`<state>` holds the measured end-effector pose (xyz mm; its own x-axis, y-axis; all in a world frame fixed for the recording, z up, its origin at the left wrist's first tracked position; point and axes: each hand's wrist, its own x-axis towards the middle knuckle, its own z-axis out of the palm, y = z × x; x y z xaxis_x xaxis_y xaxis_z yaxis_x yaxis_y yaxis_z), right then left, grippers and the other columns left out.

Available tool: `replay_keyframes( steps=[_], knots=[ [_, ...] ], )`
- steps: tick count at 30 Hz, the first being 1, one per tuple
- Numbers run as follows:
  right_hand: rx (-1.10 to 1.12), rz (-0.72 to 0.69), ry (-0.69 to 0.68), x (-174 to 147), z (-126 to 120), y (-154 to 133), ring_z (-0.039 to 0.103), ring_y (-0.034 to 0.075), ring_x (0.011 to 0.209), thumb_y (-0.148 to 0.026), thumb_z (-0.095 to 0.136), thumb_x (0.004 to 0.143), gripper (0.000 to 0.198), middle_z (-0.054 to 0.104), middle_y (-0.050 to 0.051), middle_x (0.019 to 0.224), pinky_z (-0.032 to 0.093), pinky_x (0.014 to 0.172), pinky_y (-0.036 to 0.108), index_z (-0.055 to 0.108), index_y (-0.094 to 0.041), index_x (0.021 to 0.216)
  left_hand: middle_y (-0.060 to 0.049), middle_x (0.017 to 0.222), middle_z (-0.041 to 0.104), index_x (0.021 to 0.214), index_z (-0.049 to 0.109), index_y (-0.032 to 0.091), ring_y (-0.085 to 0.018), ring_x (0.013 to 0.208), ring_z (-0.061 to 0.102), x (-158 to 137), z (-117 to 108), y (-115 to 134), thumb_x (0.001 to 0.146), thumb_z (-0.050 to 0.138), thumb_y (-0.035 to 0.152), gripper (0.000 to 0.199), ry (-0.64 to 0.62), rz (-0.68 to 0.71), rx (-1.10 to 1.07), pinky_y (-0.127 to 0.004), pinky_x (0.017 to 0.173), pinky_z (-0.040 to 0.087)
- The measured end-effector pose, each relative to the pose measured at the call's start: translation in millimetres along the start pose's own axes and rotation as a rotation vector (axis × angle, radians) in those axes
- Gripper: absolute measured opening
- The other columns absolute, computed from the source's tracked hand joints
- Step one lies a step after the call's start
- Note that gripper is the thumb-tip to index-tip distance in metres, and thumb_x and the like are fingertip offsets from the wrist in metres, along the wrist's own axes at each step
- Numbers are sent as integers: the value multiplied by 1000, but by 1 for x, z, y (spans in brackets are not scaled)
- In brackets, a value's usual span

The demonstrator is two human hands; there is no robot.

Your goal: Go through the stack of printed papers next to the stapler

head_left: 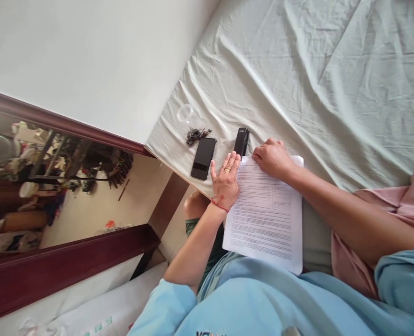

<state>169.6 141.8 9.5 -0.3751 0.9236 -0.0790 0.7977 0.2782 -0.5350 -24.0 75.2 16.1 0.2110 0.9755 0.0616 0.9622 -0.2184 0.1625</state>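
Note:
A stack of printed paper sheets [263,219] lies at the bed's edge, its lower end reaching my blue shirt. My left hand [226,179] rests flat along the left edge of the sheets, fingers stretched out, with a ring and a red string bracelet. At the top edge of the paper my right hand [272,158] is closed, its curled fingers gripping the sheets; the fingertips are partly hidden. Just beyond the paper, close to the left fingertips, lies a black stapler [241,140]. Left of that hand is a black smartphone [203,158].
A bunch of keys [196,136] and a clear plastic container [185,113] lie beyond the phone on the wrinkled pale green sheet [298,93]. A white wall panel [88,56] and a dark red-framed mirror [88,186] flank the bed on the left.

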Motion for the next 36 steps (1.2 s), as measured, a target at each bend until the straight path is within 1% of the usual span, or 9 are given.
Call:
replay_keyframes(
  steps=[5,8,10,13,15,18,21,26,36],
  knots=[
    [-6,-2,4,0,3,1,57,33,115,-25,46,105,34,78,13,99,34,93,46,75,-16,88,-3,162,54,153,57,32,-20,150,52,7,-11,0,92,40,1,71,-30,26,-43,-58,136,3],
    [1,-14,-2,1,1,0,56,33,117,-26,45,104,35,77,15,102,35,95,47,76,-16,90,-5,160,58,149,60,30,-22,151,51,8,-18,-5,95,46,10,59,5,53,-87,-57,135,17],
    [6,-23,-18,0,0,-1,57,33,118,-25,46,103,35,77,15,101,36,97,47,76,-16,90,-7,157,61,146,62,25,-24,154,47,7,-20,-13,98,49,18,51,96,36,-118,-54,132,27],
    [25,-52,-56,0,-2,-1,57,32,118,-25,47,102,32,77,13,97,36,99,46,77,-17,91,-14,156,60,143,60,18,-27,154,46,7,-21,-32,99,52,26,45,301,-129,-109,-49,130,34],
    [34,-66,-67,0,-2,-1,56,32,119,-25,48,102,32,77,13,96,36,100,46,77,-17,93,-19,156,58,145,56,15,-30,154,45,12,-21,-46,96,58,28,50,352,-293,-46,-50,130,34],
    [34,-66,-65,0,-2,1,56,33,119,-25,47,103,33,76,13,95,36,101,46,77,-17,93,-24,160,51,150,48,14,-38,157,40,24,-20,-61,88,73,37,71,261,-476,43,-58,129,31],
    [41,-66,-70,0,-2,1,57,32,120,-25,46,104,34,77,13,94,35,102,46,77,-16,93,-27,162,49,157,40,12,-41,156,40,39,-18,-68,86,76,40,84,133,-520,90,-62,127,33],
    [51,-71,-71,0,-3,1,57,32,121,-25,46,104,34,77,12,95,34,102,45,77,-17,91,-29,146,62,158,38,9,-43,138,59,51,-14,-70,91,66,35,77,66,-562,96,-60,114,46],
    [47,-84,-69,0,-1,2,58,33,120,-25,46,105,34,77,12,94,35,101,46,77,-17,91,-25,144,65,152,46,13,-42,137,60,56,-12,-70,89,68,32,70,86,-597,108,-62,117,42]
  ],
)
